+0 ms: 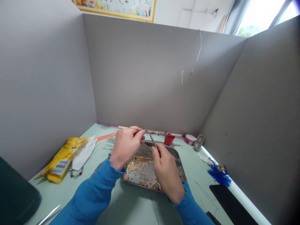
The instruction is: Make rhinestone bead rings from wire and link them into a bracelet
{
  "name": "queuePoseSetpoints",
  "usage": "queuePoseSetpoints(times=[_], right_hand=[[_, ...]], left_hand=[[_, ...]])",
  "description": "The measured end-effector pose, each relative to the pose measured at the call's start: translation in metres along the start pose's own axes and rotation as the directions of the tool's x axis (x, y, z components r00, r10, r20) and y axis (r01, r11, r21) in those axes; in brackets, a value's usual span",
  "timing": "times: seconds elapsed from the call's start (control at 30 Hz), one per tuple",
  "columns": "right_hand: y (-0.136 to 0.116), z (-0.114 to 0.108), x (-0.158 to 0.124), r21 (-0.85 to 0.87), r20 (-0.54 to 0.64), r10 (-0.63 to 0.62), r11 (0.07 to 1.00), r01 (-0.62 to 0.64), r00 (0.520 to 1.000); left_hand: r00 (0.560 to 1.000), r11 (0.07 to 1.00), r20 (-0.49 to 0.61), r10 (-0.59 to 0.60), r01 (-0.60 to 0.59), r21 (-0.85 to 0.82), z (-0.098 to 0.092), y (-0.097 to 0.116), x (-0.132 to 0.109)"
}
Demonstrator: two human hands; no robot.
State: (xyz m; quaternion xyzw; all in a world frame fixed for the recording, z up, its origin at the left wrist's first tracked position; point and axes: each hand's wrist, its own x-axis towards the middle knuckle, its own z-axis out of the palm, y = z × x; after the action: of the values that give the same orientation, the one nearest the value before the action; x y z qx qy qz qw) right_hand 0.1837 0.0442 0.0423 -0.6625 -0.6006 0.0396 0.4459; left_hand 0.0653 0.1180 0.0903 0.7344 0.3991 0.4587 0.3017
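Observation:
My left hand [128, 142] is closed on a thin wooden stick [177, 135], pinching it between thumb and fingertips. Wound around the stick is a silvery, bead-studded band [157, 132] with red beads, just right of those fingertips. In my right hand [167, 172] is a slender pointed metal tool [152, 140]; its grip is mostly hidden, so I cannot tell if it is tweezers or pliers. Its tip points up at the band's underside. Below both hands lies a metal tray [180, 161] holding gold-coloured beads [140, 167] and thin wires [144, 151].
A yellow packet [63, 159] and white paper [84, 153] lie left. Behind the tray stand a red cup [169, 140] and a round tub [189, 139]. At right are a blue tassel [219, 173] and a black flat object [232, 203]. Grey partitions [145, 75] enclose the table.

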Motion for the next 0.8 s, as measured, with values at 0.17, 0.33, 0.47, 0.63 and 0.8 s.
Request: queuePoseSetpoints(times=[0.17,0.33,0.47,0.63,0.8], right_hand=[[0.003,0.007,-0.002,-0.348,-0.02,-0.1,0.933,0.087,0.995],[0.007,0.018,-0.007,-0.626,-0.004,-0.179,0.768,0.137,0.984],[0.006,0.026,-0.014,-0.711,0.046,-0.174,0.686,0.154,0.984],[0.003,0.035,-0.019,-0.739,0.136,-0.121,0.649,0.182,0.983],[0.004,0.038,-0.021,-0.731,0.181,-0.111,0.649,0.209,0.977]], left_hand=[[0.976,0.91,0.04,0.213,-0.213,0.356,-0.009,0.003,0.0],[0.962,0.729,0.141,0.235,-0.271,0.629,-0.007,0.001,0.0],[0.953,0.571,0.243,0.182,-0.303,0.763,-0.002,-0.005,-0.001],[0.931,0.455,0.347,0.114,-0.36,0.814,0.006,-0.013,-0.003],[0.906,0.497,0.412,0.093,-0.401,0.769,0.007,-0.018,-0.003]])
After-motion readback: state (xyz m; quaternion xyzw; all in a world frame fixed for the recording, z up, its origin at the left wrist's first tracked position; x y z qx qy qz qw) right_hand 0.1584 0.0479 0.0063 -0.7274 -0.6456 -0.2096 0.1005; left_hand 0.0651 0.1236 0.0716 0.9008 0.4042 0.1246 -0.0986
